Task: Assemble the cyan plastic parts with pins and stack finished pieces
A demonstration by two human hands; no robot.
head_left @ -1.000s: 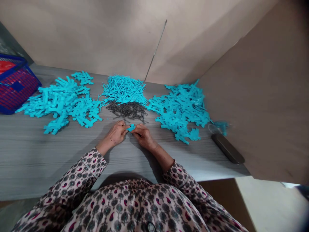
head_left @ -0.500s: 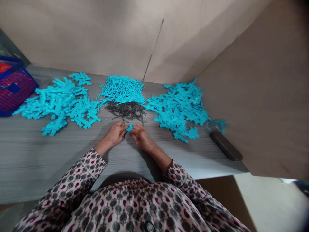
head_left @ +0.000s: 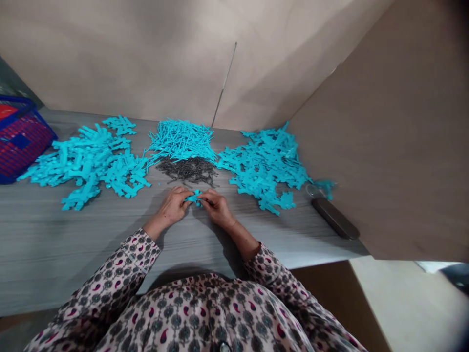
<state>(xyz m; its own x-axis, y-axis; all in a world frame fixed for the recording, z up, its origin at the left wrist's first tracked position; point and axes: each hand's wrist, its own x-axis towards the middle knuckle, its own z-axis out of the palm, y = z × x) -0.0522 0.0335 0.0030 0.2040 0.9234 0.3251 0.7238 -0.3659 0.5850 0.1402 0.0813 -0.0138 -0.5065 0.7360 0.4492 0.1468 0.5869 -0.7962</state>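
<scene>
My left hand and my right hand meet at the middle of the grey table, both pinched on one small turquoise plastic piece. Just beyond the fingers lies a heap of small dark metal pins. Behind that is a pile of thin turquoise sticks. A spread of flat turquoise pieces lies to the left and another spread of turquoise pieces to the right.
A blue mesh basket with something red inside stands at the far left edge. A dark oblong case lies at the right, by a brown cardboard wall. More cardboard closes off the back.
The two hands stay together on the turquoise piece, which now shows a little more between the fingers. The view has shifted slightly; the piles have not moved.
</scene>
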